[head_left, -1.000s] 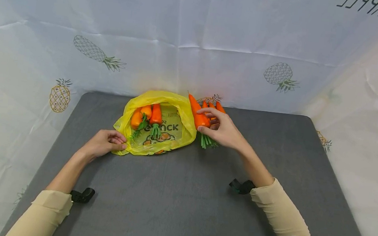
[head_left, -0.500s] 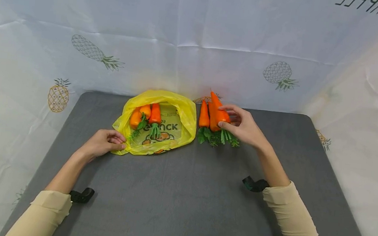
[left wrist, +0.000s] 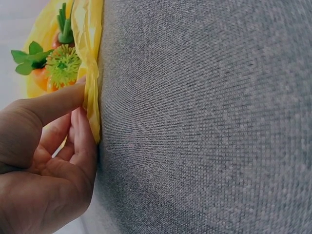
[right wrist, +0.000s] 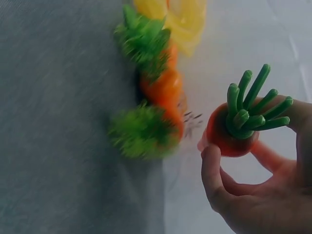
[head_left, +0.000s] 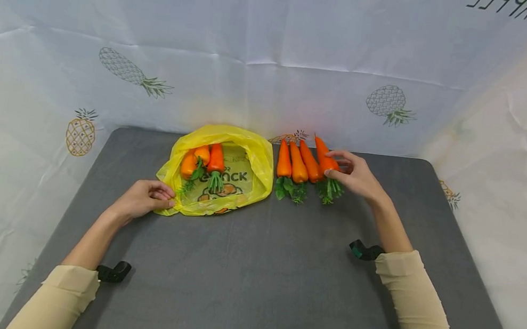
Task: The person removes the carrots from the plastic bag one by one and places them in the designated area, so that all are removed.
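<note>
A: State the position of the working item.

B: The stubby-stemmed carrot is at the right end of the row. The right hand grasps it between thumb and fingers. Contact with its neighbour cannot be determined.

A: Identify the adjacent items.

B: Three leafy-topped carrots lie side by side to its left, points toward the rear edge. Left of these is the yellow plastic bag, its mouth facing the person.

A: Specify the left hand.

B: The left hand pinches the near left corner of the bag rim. Inside the bag are one red-orange carrot with stubby stems and two orange vegetables, partly hidden. All of this is on the grey bench.

A: Which step is in hand?

B: By judgement, placement of the grasped carrot as the fourth in the row.

A: Requirements for the next move?

B: Align the carrot with the row, lower it clear of the neighbouring leaves, confirm support from the bench, then release. The bag rim should be steadied throughout.
</note>
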Action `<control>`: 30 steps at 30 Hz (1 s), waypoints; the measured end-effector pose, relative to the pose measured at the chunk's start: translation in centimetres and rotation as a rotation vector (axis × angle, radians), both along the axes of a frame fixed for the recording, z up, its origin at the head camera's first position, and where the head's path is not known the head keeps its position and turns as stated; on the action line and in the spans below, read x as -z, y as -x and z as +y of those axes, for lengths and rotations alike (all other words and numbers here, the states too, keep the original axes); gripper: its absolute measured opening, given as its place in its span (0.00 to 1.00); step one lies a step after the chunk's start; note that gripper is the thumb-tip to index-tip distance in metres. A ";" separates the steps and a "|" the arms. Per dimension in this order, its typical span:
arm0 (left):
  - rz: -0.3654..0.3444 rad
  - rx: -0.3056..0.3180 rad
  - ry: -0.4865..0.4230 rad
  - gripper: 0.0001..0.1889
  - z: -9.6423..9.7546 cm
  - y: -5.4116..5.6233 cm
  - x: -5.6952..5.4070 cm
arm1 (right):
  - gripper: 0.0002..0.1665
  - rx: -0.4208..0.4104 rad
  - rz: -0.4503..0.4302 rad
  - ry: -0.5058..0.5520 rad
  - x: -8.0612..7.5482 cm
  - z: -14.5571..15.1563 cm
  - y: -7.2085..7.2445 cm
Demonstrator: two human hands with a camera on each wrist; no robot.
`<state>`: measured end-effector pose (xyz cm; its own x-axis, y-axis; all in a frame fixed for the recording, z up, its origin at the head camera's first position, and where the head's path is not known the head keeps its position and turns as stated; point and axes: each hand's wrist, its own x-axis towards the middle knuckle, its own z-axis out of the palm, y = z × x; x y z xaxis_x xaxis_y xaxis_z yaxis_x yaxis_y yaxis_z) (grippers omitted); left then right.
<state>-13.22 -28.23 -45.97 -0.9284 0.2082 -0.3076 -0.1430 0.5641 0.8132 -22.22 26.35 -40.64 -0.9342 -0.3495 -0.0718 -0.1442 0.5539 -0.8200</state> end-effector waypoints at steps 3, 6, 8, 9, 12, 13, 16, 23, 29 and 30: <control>0.003 -0.001 0.003 0.19 0.0 0.0 0.0 | 0.30 0.002 -0.024 -0.012 0.7 0.6 0.4; 0.008 -0.003 0.007 0.19 0.1 -0.1 -0.1 | 0.30 -0.002 -0.032 -0.013 1.4 1.1 0.8; 0.009 0.000 0.010 0.19 0.1 -0.1 -0.2 | 0.30 -0.006 -0.041 -0.014 1.8 1.4 1.0; 0.010 0.000 0.010 0.19 0.1 -0.1 -0.2 | 0.30 -0.005 -0.046 -0.018 2.0 1.5 1.1; 0.011 -0.002 0.013 0.18 0.2 -0.1 -0.2 | 0.31 -0.002 -0.069 -0.029 2.5 2.0 1.4; 0.013 -0.001 0.015 0.18 0.2 -0.1 -0.2 | 0.31 -0.005 -0.074 -0.036 2.7 2.1 1.5; 0.013 -0.003 0.012 0.18 0.2 -0.1 -0.2 | 0.31 -0.004 -0.090 -0.050 3.1 2.5 1.8; 0.012 0.001 0.008 0.18 0.1 -0.1 -0.1 | 0.30 -0.017 -0.085 -0.057 3.9 3.0 2.2; -0.001 -0.003 0.019 0.19 0.1 0.0 -0.3 | 0.31 -0.029 -0.083 -0.045 4.3 3.1 2.2; -0.002 -0.004 0.019 0.19 0.1 0.0 -0.3 | 0.31 -0.034 -0.081 -0.043 4.3 3.1 2.2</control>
